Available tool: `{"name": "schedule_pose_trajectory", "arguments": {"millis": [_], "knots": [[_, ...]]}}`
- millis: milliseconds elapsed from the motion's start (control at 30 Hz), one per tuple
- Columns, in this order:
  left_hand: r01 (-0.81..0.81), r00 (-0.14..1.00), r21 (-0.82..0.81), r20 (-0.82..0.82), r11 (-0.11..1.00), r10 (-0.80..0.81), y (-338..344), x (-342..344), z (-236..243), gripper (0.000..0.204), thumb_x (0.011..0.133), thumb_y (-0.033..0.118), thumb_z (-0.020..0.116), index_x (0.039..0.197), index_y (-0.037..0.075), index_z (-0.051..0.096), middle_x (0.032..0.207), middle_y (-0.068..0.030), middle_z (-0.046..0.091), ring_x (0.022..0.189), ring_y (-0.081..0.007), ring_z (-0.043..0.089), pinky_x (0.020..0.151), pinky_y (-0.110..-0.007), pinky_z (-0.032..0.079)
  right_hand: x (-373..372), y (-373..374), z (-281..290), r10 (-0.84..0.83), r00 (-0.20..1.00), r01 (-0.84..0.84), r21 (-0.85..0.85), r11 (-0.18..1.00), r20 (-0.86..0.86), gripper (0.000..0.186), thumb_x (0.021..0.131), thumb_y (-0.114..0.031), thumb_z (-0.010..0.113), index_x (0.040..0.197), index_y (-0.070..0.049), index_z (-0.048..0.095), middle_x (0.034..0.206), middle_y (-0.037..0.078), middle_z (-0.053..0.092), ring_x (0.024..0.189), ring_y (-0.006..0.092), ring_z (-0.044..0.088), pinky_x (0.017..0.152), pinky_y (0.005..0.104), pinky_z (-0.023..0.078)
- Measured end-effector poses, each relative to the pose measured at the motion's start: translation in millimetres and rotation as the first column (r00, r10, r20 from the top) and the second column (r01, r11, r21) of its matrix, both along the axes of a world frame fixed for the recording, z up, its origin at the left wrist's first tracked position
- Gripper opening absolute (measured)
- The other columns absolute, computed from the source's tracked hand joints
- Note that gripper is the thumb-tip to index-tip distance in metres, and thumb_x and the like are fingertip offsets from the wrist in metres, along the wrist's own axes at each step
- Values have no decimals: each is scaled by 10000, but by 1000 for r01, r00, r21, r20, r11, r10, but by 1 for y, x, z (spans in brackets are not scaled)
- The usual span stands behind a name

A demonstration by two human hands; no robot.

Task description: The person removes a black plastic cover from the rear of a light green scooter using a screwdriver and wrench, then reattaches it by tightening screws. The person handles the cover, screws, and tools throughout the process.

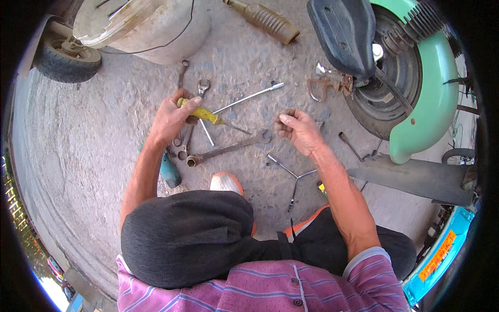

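My left hand (170,118) grips a screwdriver with a yellow handle (204,114); its shaft points right and down toward the ground. My right hand (297,130) is closed around a small dark part (287,112) pinched at the fingertips; what the part is I cannot tell. Between and below the hands lie several wrenches (228,148) and a long socket bar (249,96) on the concrete ground. I am squatting, with my dark-trousered knees at the bottom of the view.
A mint-green scooter's wheel and mudguard (416,88) stand at the right, with a black seat (343,32) over them. A white bucket (150,26) and a tyre (66,56) sit at top left, a brown bottle (267,21) at top. A Y-shaped wrench (293,176) and a teal tool (169,171) lie near my knees.
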State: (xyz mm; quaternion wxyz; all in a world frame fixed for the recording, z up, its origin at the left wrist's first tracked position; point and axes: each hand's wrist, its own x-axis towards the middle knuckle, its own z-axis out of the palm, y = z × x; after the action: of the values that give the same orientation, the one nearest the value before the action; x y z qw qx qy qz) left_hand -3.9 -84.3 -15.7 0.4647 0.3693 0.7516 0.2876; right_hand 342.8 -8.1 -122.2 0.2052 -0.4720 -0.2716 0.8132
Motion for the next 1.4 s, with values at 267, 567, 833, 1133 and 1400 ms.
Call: {"name": "schedule_pose_trajectory", "arguments": {"millis": [267, 567, 833, 1133, 1400], "knots": [[-320, 860, 158, 463, 934, 216, -1, 6, -1, 341, 1064, 324, 650, 1177, 3, 632, 934, -101, 699, 761, -149, 658, 666, -297, 532, -14, 18, 40, -163, 933, 153, -56, 987, -322, 231, 1032, -93, 661, 1259, -60, 692, 1136, 109, 766, 951, 171, 762, 798, 291, 635], [-359, 818, 298, 557, 885, 144, -10, 18, 13, 262, 1070, 261, 636, 1117, 3, 631, 966, -105, 672, 755, -172, 645, 662, -325, 542, -24, 20, 54, -254, 920, 259, -23, 966, -298, 198, 1040, -98, 649, 1230, -61, 693, 1119, 99, 773, 942, 167, 765, 787, 285, 635], [-364, 833, 318, 531, 876, 153, -9, 22, 17, 255, 1063, 257, 652, 1121, 10, 632, 967, -105, 676, 785, -174, 668, 657, -320, 558, -29, 20, 63, -249, 920, 264, 11, 964, -302, 184, 1037, -114, 671, 1216, -76, 694, 1102, 79, 769, 937, 155, 757, 782, 279, 626], [-349, 865, 341, 476, 873, 160, -7, 24, 20, 276, 1050, 281, 670, 1109, 14, 631, 926, -98, 685, 742, -156, 663, 647, -295, 546, -39, 18, 70, -220, 960, 251, 188, 949, -171, 185, 1026, -112, 691, 1202, -54, 676, 1076, 94, 758, 913, 170, 749, 785, 289, 621], [-180, 975, 418, 193, 891, 106, -7, 28, 40, 312, 1034, 318, 673, 1061, 8, 650, 779, -70, 668, 642, -119, 622, 613, -275, 511, -41, 18, 73, -189, 982, 174, 505, 846, -22, 158, 1020, -90, 694, 1154, -5, 689, 1046, 84, 746, 873, 168, 743, 761, 304, 608]]}}
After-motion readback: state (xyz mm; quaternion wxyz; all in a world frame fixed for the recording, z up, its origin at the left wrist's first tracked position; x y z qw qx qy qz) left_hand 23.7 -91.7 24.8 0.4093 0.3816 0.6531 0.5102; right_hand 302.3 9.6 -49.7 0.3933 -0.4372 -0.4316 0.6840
